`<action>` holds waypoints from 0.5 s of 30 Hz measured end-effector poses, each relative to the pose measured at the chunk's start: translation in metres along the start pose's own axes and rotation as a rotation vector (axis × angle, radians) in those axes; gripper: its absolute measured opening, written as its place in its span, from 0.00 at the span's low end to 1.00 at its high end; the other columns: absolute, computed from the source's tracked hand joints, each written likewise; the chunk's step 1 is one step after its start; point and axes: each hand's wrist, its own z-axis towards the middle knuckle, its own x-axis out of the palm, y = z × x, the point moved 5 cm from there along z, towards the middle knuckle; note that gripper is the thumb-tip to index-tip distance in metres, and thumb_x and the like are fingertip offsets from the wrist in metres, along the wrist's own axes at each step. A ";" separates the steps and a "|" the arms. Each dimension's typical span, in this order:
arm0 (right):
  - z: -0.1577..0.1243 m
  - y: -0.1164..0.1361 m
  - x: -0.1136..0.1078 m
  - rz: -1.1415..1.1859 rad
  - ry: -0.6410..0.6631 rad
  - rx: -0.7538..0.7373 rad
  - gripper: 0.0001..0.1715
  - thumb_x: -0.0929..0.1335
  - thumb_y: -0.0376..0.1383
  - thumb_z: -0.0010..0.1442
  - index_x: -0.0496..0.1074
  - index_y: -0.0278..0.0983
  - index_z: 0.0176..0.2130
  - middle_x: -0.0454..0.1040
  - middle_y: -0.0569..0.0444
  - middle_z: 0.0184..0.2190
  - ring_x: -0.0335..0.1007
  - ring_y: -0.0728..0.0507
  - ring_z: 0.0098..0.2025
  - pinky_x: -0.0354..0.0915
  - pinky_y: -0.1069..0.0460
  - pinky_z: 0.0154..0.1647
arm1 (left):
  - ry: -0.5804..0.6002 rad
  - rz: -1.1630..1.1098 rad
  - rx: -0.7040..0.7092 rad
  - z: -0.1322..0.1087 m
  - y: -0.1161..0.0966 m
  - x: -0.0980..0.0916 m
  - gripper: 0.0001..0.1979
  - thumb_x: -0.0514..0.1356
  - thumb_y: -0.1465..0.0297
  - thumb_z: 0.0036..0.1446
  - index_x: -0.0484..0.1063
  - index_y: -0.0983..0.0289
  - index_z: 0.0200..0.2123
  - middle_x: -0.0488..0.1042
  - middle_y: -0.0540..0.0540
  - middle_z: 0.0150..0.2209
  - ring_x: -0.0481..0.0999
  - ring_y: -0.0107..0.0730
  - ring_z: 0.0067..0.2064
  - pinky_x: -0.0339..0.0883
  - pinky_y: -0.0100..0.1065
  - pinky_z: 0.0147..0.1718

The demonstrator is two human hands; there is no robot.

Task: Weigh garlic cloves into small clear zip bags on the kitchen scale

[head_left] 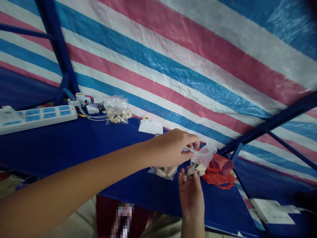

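My left hand (173, 147) reaches across from the left and pinches the top of a clear plastic bag (204, 157) holding pale pieces. Below it, my right hand (190, 190) is raised palm up, its fingers curled around the bottom of the same bag. A second clear bag of pale pieces (164, 172) lies on the blue table (138, 188), partly under my left hand. A red plastic bag (220, 172) sits just right of the held bag.
A white power strip (39, 116) lies at the left, with cables beside it. Another bag of pale pieces (117, 110) and a white card (150, 127) are at the table's back edge. Blue metal frame bars (267, 125) stand before a striped sheet (158, 66).
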 end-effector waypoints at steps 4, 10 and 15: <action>0.003 0.005 -0.002 -0.093 -0.010 -0.167 0.24 0.77 0.37 0.55 0.72 0.48 0.50 0.79 0.61 0.43 0.78 0.48 0.42 0.74 0.52 0.45 | 0.013 -0.181 -0.009 0.002 -0.018 0.003 0.08 0.62 0.71 0.59 0.77 0.62 0.42 0.82 0.52 0.39 0.75 0.23 0.30 0.66 0.29 0.32; -0.011 -0.011 0.010 0.033 0.110 -0.041 0.23 0.72 0.46 0.58 0.73 0.53 0.54 0.79 0.57 0.48 0.78 0.43 0.44 0.73 0.39 0.52 | -0.141 -0.209 0.010 0.023 -0.014 0.029 0.06 0.60 0.72 0.60 0.74 0.62 0.41 0.81 0.54 0.41 0.76 0.26 0.34 0.68 0.31 0.33; -0.021 -0.007 0.009 0.070 0.173 0.124 0.26 0.65 0.55 0.61 0.76 0.51 0.53 0.80 0.52 0.49 0.77 0.40 0.49 0.69 0.37 0.56 | -0.214 0.036 -0.038 0.033 0.022 0.056 0.07 0.58 0.73 0.60 0.73 0.61 0.41 0.80 0.54 0.40 0.78 0.33 0.38 0.65 0.36 0.35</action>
